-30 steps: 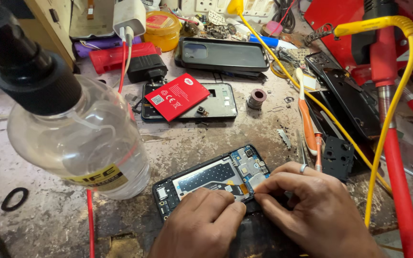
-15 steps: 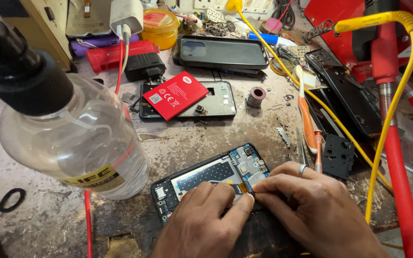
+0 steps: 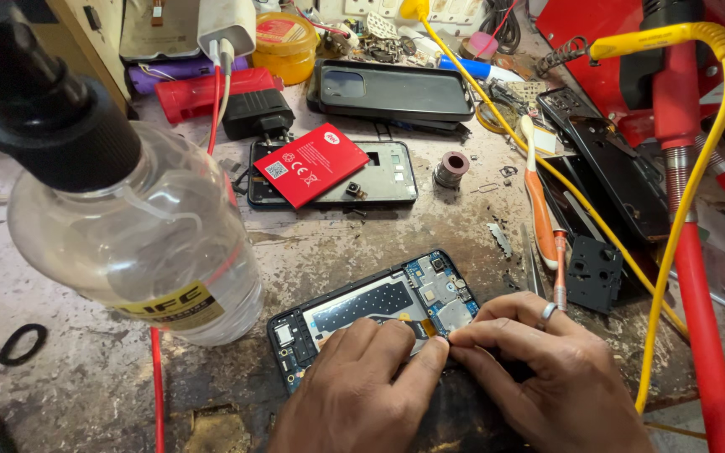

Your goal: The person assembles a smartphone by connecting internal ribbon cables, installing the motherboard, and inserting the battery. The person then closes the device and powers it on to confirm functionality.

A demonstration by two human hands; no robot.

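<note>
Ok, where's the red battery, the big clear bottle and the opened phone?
red battery (image 3: 310,164), head view, middle of its face.
clear bottle (image 3: 140,243), head view, its rounded body.
opened phone (image 3: 379,300), head view, dark inner panel.

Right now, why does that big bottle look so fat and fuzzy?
In the head view the clear bottle sits close to the camera, so it looms large and soft-edged, with pale glare on its side; the opened phone under both hands is sharp.

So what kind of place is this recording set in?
Most likely a phone repair bench. Both hands, left hand and right hand, press on an opened black phone with bare blue circuit boards; a flat red battery and an orange-handled screwdriver lie on the worn tabletop.
</note>
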